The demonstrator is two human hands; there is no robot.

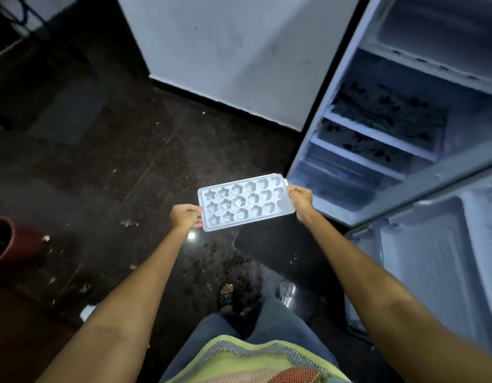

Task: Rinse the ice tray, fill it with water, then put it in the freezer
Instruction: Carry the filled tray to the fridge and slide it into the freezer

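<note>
While the left hand (185, 216) and right hand (300, 199) each pinch an opposite short end, the ice tray (246, 201) hangs level between them, just left of the open fridge (377, 128). Any tilt would likely spill water. Whether the cups hold water is hard to tell.

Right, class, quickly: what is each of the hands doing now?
Left hand: grips one short end of the white plastic ice tray.
Right hand: grips the other end.
</note>
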